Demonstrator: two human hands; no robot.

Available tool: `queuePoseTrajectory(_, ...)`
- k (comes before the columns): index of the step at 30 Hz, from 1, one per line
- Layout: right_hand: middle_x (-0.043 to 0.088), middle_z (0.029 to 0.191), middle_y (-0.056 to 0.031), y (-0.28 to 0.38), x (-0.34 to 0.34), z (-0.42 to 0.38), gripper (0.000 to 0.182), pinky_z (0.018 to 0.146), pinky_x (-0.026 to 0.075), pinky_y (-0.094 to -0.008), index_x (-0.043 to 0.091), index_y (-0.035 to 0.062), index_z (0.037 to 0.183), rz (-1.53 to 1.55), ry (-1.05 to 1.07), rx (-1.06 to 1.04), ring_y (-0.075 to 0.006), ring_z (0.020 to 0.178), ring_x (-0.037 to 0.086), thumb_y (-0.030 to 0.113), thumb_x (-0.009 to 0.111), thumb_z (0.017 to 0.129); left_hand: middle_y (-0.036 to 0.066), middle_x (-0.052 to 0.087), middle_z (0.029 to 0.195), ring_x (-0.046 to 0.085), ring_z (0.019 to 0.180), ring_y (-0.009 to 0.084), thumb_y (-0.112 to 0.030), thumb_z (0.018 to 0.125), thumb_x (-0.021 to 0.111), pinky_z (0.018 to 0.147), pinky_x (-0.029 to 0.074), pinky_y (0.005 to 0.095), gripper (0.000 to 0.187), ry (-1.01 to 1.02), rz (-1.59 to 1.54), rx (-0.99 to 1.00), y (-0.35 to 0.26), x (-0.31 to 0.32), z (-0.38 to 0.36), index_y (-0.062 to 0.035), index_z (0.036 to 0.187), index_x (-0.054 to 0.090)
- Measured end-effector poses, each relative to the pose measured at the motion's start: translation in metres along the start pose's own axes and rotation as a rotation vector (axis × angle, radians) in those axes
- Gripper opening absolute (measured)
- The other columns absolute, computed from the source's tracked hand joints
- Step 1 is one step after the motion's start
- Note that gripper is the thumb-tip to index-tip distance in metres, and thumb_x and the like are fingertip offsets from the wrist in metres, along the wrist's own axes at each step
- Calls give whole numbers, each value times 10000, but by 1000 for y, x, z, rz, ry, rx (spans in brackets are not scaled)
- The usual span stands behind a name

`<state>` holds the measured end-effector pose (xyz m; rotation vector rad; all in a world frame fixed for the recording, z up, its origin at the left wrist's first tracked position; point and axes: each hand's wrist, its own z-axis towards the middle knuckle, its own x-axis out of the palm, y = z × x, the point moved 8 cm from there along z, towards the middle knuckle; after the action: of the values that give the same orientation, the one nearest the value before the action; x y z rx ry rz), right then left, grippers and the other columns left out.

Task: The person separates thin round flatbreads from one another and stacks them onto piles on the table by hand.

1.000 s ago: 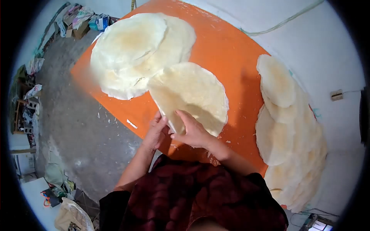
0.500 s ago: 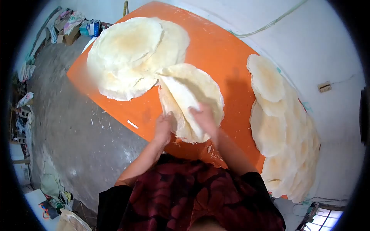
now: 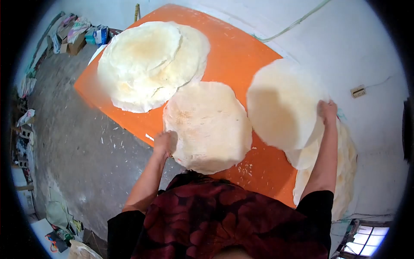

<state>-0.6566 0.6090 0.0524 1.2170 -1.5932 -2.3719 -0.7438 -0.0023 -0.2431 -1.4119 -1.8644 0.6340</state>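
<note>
Near the table's front edge lies a round, thin, pale flatbread sheet [image 3: 207, 125], with browned flecks on its left part. My left hand [image 3: 164, 143] is closed on the left edge of this sheet. A second round sheet [image 3: 276, 103] hangs from my right hand [image 3: 327, 112], which is closed on its right edge, over the right side of the orange table. Part of the right pile is hidden behind it. A large stack of pale sheets [image 3: 146, 56] rests at the table's far left.
The orange table [image 3: 233, 47] has crumbs near its front edge. More overlapping sheets [image 3: 345, 172] lie along the right side by the white wall. Boxes and bags [image 3: 75, 41] stand on the grey floor at the back left.
The sheet that was folded at the middle has come apart into two; one has moved right with my right hand. The other lies flat. My left hand has shifted left and slightly down.
</note>
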Motion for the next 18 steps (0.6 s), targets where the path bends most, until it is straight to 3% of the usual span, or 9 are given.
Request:
queuePoseTrajectory(1,570,676,-35,0,-23,19,150,498,415,-266,568,17,836,-291,-108,-119,-123,557,511,121,579,728,96,569,772,558,636,211,-76,799,517,572,469,327,196,-11,78,18,-1,-5,4,42,955,506)
queuePoseTrajectory(5,586,772,-196,96,-2,-21,344,655,443,-367,556,-37,944,-611,-127,-422,-309,704,565,228,518,728,129,564,957,568,830,233,-149,816,508,709,478,353,298,247,-115,-71,-9,17,-16,40,1047,491)
queuePoseTrajectory(6,585,796,-195,119,19,-42,347,671,444,-381,555,-25,960,-712,-127,-518,-324,726,565,244,509,747,129,552,1011,557,888,236,-181,824,503,745,470,365,329,342,-180,-111,-12,27,-27,28,1077,483)
queuePoseTrajectory(8,597,818,-151,152,55,-100,320,666,447,-394,569,3,951,-701,-175,-483,-317,737,569,260,520,766,122,524,1100,528,981,240,-249,839,486,803,449,387,387,456,-280,-177,-16,37,-45,-3,1137,459)
queuePoseTrajectory(10,564,689,-165,143,96,-145,258,587,435,-378,550,48,968,-651,-166,-713,-320,619,541,227,512,786,106,490,1172,490,1054,242,-323,854,461,847,425,408,442,495,-345,-238,-13,34,-58,-42,1194,426)
queuePoseTrajectory(14,552,1041,-128,89,194,-284,301,759,436,-355,516,16,1062,-323,377,-823,-272,892,546,136,482,788,97,460,1211,463,1087,259,-412,861,413,879,396,425,520,539,-374,-303,15,23,-46,-77,1255,353)
queuePoseTrajectory(15,559,1025,-121,78,215,-323,304,741,442,-352,522,25,1053,-304,364,-1035,-271,884,549,109,484,764,104,439,1233,445,1108,264,-428,858,405,903,376,428,546,571,-388,-317,20,22,-43,-78,1271,330)
queuePoseTrajectory(16,561,1023,-108,80,228,-352,308,722,448,-339,534,29,1021,-263,506,-1055,-255,873,557,79,499,719,111,418,1255,427,1129,270,-443,856,397,927,356,432,573,604,-400,-330,21,20,-42,-78,1287,307)
queuePoseTrajectory(18,575,958,-92,49,256,-392,248,728,445,-337,557,34,959,-435,533,-1086,-230,890,550,107,492,732,111,397,1274,412,1142,274,-468,857,370,928,351,441,588,577,-395,-306,19,20,-45,-81,1293,296)
